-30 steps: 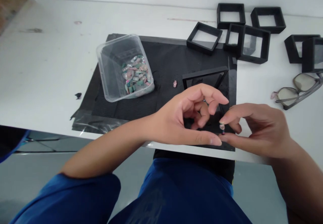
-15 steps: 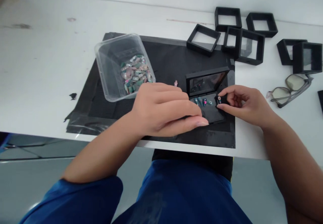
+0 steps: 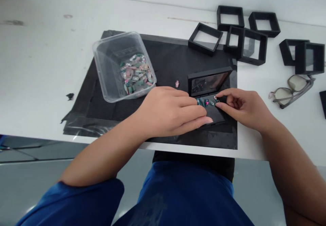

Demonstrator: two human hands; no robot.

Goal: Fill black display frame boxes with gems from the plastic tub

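A black hinged display case lies opened out, its lid tilted up at the back. Several teal and pink false nails lie in a row across its lower half. My left hand is closed over the case's left side, the thumb along the front edge; its fingertips are partly hidden. Between the thumb and forefinger of my right hand is a small decorated false nail, pinched at the right end of the row. A pink piece lies on the mat behind my left hand.
A clear plastic tub holding many more nails stands on the black mat at left. Several black frames are spread at the back right. Folded glasses lie at right. The white table's front edge runs close before me.
My right hand has moved slightly left with the pinched nail, bringing it to the row in the case. My left hand has shifted a little to the right.
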